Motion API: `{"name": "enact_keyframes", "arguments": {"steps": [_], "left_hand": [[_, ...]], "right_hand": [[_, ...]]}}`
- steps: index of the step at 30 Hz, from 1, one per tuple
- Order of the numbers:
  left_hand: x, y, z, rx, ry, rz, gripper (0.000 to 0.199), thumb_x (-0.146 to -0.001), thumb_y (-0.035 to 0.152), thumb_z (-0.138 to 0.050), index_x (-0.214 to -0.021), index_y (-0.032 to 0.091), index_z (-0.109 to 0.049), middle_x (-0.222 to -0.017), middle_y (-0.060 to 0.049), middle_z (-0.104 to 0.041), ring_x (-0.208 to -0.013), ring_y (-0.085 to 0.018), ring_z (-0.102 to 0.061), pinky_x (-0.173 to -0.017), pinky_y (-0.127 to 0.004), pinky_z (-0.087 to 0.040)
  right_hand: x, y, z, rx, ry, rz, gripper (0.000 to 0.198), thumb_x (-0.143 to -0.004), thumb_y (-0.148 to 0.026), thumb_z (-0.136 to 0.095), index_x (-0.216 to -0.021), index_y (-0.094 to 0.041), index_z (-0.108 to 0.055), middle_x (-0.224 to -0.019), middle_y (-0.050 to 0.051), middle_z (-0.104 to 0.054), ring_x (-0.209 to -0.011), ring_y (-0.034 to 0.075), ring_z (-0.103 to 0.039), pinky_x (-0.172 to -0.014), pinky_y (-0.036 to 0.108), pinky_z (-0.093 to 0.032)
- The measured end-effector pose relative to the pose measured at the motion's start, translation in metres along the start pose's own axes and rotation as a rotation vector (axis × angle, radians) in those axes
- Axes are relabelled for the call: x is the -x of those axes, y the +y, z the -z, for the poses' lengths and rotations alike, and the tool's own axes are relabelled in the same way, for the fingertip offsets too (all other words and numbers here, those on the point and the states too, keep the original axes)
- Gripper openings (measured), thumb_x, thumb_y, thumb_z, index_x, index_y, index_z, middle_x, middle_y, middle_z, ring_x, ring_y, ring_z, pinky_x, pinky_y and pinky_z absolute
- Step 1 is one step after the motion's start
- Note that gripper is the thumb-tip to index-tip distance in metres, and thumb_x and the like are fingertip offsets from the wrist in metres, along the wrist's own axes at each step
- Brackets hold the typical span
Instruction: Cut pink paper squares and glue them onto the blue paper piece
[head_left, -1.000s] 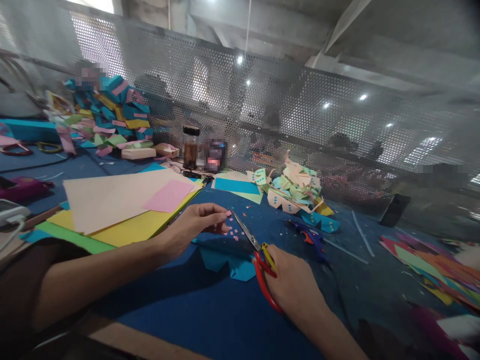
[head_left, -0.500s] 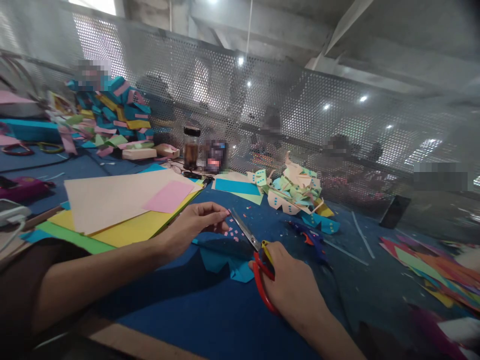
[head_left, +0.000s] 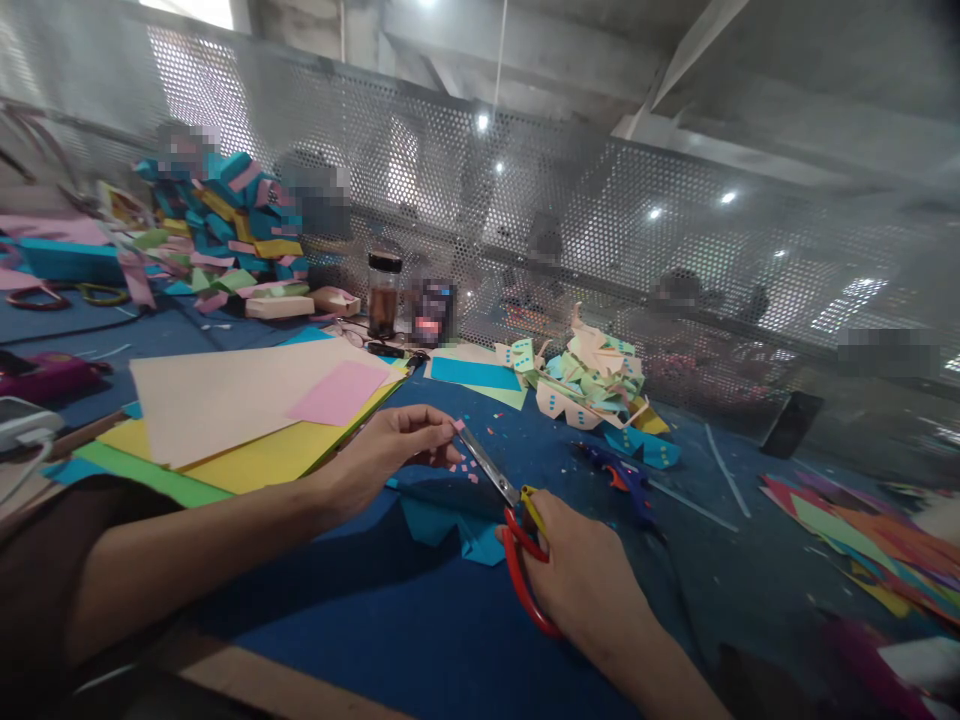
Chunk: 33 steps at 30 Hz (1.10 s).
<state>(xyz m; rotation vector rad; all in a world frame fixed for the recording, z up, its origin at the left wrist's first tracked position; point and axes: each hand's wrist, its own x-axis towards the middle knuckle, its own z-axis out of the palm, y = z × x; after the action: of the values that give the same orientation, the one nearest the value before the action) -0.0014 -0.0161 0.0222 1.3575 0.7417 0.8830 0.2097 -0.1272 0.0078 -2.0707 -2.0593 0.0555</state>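
My right hand (head_left: 577,565) grips a pair of scissors (head_left: 487,462) with red and yellow handles. The blade tips reach up to the fingers of my left hand (head_left: 409,440). Thumb and forefinger there pinch a tiny pink paper strip (head_left: 459,426), which the blades touch or nearly touch. Small pink paper bits (head_left: 471,470) lie on the blue table just beneath. A folded blue paper piece (head_left: 450,525) with a zigzag edge rests between my two hands, nearer to me.
Large paper sheets (head_left: 225,395) are stacked to the left. Folded paper shapes (head_left: 592,370) are heaped behind, beside a blue glue gun (head_left: 630,485). A lidded bottle (head_left: 382,295) and a paper pile (head_left: 232,215) stand farther back. Coloured paper scraps (head_left: 862,530) lie right.
The scissors have moved slightly left and up, bringing the blade tips to the pink strip at my left fingertips. My left hand has barely moved.
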Motion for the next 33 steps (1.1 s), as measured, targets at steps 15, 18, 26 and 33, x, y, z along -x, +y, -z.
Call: {"name": "enact_keyframes", "arguments": {"steps": [15,18,26,33], "left_hand": [[-0.0010,0.0009,-0.0012,-0.001,-0.001,0.010,0.022,-0.081,0.040,-0.070,-0.087,0.019,-0.067,-0.076,-0.001,-0.071,-0.075,-0.014,-0.062,-0.077,-0.027,-0.045],[-0.0012,0.0013,-0.0019,0.000,0.010,0.015,0.023,-0.080,0.040,-0.070,-0.087,0.018,-0.067,-0.075,-0.001,-0.071,-0.075,-0.015,-0.062,-0.077,-0.028,-0.045],[0.0007,0.0034,-0.0038,-0.017,0.013,0.015,0.022,-0.080,0.040,-0.070,-0.085,0.019,-0.067,-0.076,-0.002,-0.071,-0.076,-0.016,-0.063,-0.078,-0.029,-0.046],[-0.0003,0.0024,-0.0032,-0.022,0.000,0.015,0.022,-0.080,0.040,-0.069,-0.086,0.019,-0.067,-0.077,-0.002,-0.072,-0.075,-0.016,-0.064,-0.079,-0.030,-0.047]], "right_hand": [[-0.0006,0.0049,-0.0053,-0.043,0.049,0.056,0.012,-0.087,-0.033,-0.052,-0.083,-0.023,-0.054,-0.076,0.001,-0.068,-0.066,0.023,-0.067,-0.051,0.026,-0.025],[-0.0003,0.0052,-0.0045,-0.038,0.039,0.050,0.014,-0.088,-0.034,-0.051,-0.082,-0.022,-0.054,-0.072,0.001,-0.068,-0.064,0.022,-0.066,-0.051,0.026,-0.025],[0.0002,0.0026,-0.0014,-0.002,0.043,0.063,0.015,-0.090,-0.033,-0.050,-0.082,-0.022,-0.055,-0.074,0.001,-0.068,-0.064,0.019,-0.066,-0.052,0.026,-0.025],[-0.0011,0.0012,0.0004,0.007,0.020,0.039,0.014,-0.091,-0.033,-0.052,-0.083,-0.022,-0.055,-0.075,0.000,-0.069,-0.066,0.019,-0.067,-0.053,0.027,-0.025]]}}
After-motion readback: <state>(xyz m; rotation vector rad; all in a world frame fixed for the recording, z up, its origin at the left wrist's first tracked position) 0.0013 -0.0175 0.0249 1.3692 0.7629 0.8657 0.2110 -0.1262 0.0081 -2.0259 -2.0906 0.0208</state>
